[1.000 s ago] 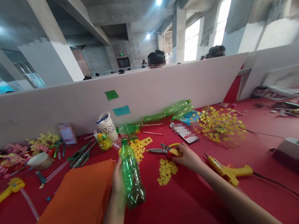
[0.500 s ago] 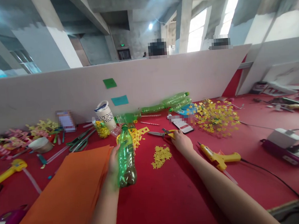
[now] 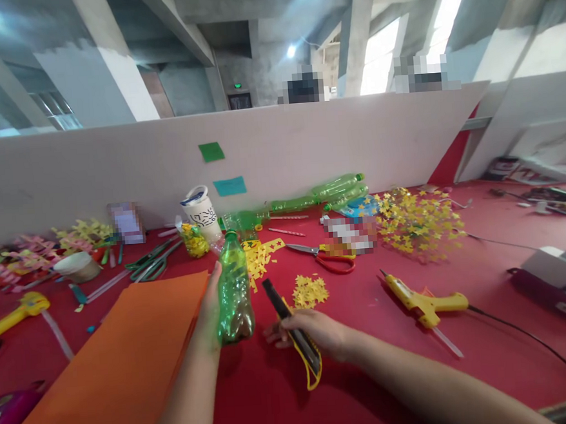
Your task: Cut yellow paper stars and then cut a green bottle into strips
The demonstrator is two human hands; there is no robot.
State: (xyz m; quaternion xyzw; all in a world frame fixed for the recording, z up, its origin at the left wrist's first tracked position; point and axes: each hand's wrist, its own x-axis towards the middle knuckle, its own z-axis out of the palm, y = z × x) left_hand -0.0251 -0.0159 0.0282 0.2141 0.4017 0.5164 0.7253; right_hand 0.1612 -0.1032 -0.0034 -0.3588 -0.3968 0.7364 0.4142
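A green plastic bottle (image 3: 235, 289) stands roughly upright in my left hand (image 3: 214, 301), which wraps round its left side; most of the fingers are hidden behind it. My right hand (image 3: 303, 330) grips a black and yellow cutter knife (image 3: 301, 340), its dark end pointing up and left towards the bottle. Just beyond that hand lies a pile of small yellow stars (image 3: 310, 291). Scissors with red and yellow handles (image 3: 335, 259) rest on the red table (image 3: 373, 386) farther back. Yellow punched paper scraps (image 3: 260, 262) lie behind the bottle.
Orange sheets (image 3: 109, 366) cover the left front. A yellow glue gun (image 3: 422, 302) with a cord lies at the right, near a yellow star bunch (image 3: 414, 225). More green bottles (image 3: 340, 192) and a white cup (image 3: 200, 211) stand or lie by the partition (image 3: 307, 142).
My right hand has come back from the scissors area towards the bottle, and the cutter knife now shows in it. The scissors lie uncovered. My left hand still holds the bottle.
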